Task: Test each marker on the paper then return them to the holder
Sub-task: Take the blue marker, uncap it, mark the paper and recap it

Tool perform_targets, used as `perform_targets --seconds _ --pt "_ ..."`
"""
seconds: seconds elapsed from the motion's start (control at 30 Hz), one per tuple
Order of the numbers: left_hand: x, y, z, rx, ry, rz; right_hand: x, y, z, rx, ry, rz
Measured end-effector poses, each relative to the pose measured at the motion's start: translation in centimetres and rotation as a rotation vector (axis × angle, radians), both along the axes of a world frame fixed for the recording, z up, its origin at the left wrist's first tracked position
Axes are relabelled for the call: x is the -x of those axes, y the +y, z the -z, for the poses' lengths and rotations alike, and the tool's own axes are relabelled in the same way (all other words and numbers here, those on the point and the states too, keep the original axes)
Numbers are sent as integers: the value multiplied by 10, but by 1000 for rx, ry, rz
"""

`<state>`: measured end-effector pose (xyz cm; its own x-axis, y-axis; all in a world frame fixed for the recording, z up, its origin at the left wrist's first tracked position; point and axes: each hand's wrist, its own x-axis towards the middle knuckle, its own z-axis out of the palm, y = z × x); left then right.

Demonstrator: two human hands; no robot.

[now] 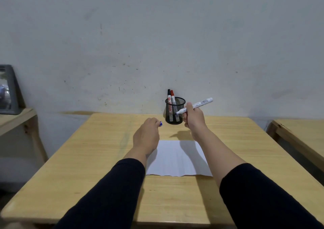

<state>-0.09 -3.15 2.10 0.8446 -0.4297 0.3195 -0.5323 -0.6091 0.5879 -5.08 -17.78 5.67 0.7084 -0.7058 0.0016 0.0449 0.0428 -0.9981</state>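
Observation:
A black mesh holder (175, 118) stands at the far edge of the wooden table, with a black-capped marker (169, 95) and a red-capped marker (172, 96) upright inside. My right hand (193, 119) is raised just right of the holder and grips an uncapped white marker (198, 105), its tip pointing left toward the holder. My left hand (149, 132) is closed around a blue cap (160, 123) that peeks out past the fingers. A white sheet of paper (177, 158) lies on the table below both hands.
The wooden table (98, 158) stands against a grey wall. A second wooden table (301, 132) is at the right. A wooden shelf (15, 120) at the left carries a dark framed object (8, 90).

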Motion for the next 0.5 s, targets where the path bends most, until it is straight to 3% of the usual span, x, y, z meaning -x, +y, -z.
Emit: perform_targets --seconds 0.33,0.5 --pt "-25 38 58 -229 -30 -161 -8 35 34 -51 13 -92" --pt "-26 38 64 -186 -38 -149 -22 47 49 -62 20 -136"
